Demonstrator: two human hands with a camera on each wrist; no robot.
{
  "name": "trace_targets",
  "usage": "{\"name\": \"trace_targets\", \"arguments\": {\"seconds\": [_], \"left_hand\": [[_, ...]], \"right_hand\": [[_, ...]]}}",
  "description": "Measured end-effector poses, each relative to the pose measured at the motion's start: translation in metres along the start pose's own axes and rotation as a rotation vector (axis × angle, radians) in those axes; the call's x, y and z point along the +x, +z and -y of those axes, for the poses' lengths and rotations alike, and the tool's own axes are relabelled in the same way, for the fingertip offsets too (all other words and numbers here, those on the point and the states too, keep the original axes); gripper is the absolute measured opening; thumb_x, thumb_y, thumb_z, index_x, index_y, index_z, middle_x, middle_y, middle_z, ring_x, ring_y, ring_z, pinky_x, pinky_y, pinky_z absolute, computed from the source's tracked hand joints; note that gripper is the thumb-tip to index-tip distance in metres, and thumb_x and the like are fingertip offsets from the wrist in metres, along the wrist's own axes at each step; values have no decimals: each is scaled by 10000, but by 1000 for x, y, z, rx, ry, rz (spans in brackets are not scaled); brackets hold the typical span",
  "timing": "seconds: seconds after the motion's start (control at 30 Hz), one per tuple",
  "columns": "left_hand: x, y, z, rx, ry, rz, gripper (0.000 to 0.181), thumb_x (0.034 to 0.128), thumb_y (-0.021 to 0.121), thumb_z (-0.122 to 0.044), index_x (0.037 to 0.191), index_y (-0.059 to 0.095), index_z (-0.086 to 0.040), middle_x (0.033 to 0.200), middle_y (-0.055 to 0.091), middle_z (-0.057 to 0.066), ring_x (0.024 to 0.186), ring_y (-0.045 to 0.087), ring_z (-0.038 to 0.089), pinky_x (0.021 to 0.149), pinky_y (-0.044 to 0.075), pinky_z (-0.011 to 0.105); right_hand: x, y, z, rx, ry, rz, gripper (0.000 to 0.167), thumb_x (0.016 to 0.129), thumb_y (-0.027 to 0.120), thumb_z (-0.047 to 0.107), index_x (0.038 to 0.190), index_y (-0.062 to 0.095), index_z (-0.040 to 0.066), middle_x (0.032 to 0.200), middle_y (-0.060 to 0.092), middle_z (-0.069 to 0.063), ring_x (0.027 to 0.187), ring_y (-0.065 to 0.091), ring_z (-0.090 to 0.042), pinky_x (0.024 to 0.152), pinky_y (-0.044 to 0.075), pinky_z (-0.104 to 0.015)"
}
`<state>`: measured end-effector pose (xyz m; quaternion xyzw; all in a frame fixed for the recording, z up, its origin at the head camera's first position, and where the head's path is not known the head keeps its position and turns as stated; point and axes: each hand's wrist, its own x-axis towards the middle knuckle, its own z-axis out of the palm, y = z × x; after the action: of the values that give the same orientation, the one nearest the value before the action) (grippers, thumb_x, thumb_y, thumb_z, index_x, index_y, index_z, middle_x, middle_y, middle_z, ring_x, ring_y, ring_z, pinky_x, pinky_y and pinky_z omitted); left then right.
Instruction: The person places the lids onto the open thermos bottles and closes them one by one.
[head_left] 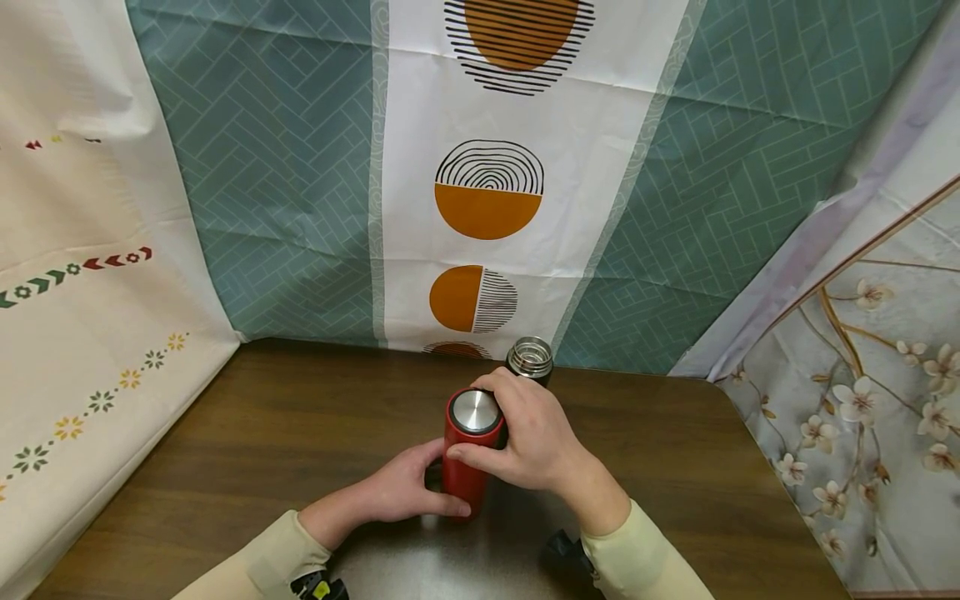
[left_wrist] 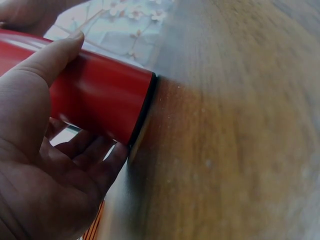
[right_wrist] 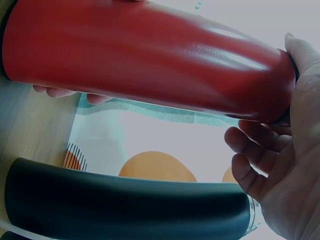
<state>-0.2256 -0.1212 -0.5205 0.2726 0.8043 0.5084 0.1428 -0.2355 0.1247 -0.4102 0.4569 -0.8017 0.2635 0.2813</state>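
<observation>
A red bottle [head_left: 463,475] with a silver-topped, black-rimmed lid [head_left: 476,411] stands upright on the table. My left hand [head_left: 405,486] grips its lower part, thumb on the near side and fingers behind, as the left wrist view shows on the red body [left_wrist: 100,90]. My right hand [head_left: 536,433] holds the lid end, thumb on one side and fingers round the far side; in the right wrist view the hand [right_wrist: 300,150] is at the top of the red bottle [right_wrist: 150,60]. Behind stands a dark bottle [right_wrist: 125,205] with an uncovered steel mouth [head_left: 531,355].
The brown wooden table [head_left: 315,408] meets a patterned curtain [head_left: 285,250] at its back edge. A floral cloth [head_left: 862,417] hangs at the right, a cream cloth [head_left: 90,350] at the left. Part of a black item [right_wrist: 11,236] shows beside the dark bottle's base.
</observation>
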Motion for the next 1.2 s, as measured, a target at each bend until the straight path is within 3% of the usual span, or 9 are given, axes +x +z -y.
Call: {"name": "trace_targets", "arguments": {"seconds": [0.17,0.37,0.67,0.9,1.2], "left_hand": [[0,0,1,7,20,-4,667,908,927,-472,1491,605,-431,1413,677,-190,1372,600,173,1135,467,551],[1,0,2,-11,22,8,626,923,921,-446,1470,616,-418,1414,678,-169,1350,610,168,1125,483,534],[1,0,4,27,100,13,633,947,903,-436,1499,620,-310,1422,688,-79,1330,634,196,1081,525,502],[1,1,2,-4,33,10,635,920,922,-453,1475,618,-389,1406,684,-156,1348,620,168,1127,500,493],[1,0,2,-16,33,16,612,933,918,-419,1464,615,-406,1407,679,-171,1353,611,170,1119,497,505]], "right_hand": [[-1,0,-2,8,1,13,693,904,857,656,1293,640,126,1143,680,52,1000,667,-119,833,590,-325],[-1,-3,-3,10,-34,31,729,1012,712,655,1462,620,88,1214,680,12,1051,654,-143,860,581,-341],[0,-6,-4,35,-113,23,601,1046,609,470,1497,618,74,1263,668,-25,1105,651,-174,923,573,-364],[0,-5,-5,42,-118,16,564,1038,642,463,1461,635,89,1241,670,-10,1081,649,-159,900,573,-349],[0,-5,-3,38,-81,-2,581,1024,727,573,1366,661,108,1186,680,24,1026,657,-130,839,573,-308]]}}
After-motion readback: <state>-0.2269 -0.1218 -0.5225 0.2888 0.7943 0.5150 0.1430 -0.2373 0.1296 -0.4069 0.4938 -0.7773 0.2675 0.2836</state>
